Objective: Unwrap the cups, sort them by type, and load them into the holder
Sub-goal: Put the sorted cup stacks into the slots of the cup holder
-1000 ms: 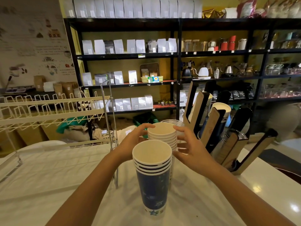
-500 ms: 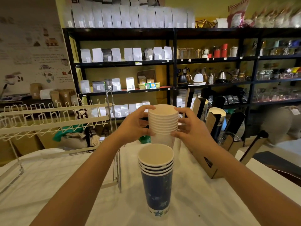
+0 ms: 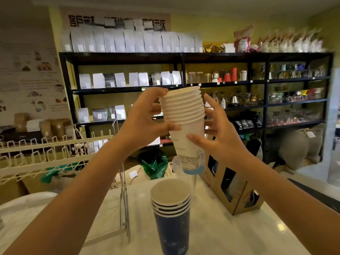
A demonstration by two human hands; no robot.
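Observation:
I hold a stack of several white paper cups (image 3: 185, 126) with a blue line drawing near the base, raised at chest height and tilted slightly. My left hand (image 3: 143, 120) grips its left side, thumb across the front. My right hand (image 3: 219, 135) presses the right side with fingers spread. Below it, a stack of dark blue paper cups (image 3: 172, 218) stands upright on the white counter (image 3: 230, 236). The cardboard cup holder (image 3: 233, 183) with dark openings stands to the right, partly hidden behind my right arm. A clear plastic cup rim (image 3: 175, 162) shows behind the white stack.
A white wire rack (image 3: 46, 153) stands at the left, its metal frame leg (image 3: 125, 208) on the counter beside the blue cups. Black shelves (image 3: 184, 57) with bags, kettles and glassware fill the back wall. Sacks (image 3: 298, 146) lie on the floor at right.
Both hands have lifted the white cup stack off the counter, from behind the blue stack up to chest height. The view has tilted upward. The blue stack has not moved.

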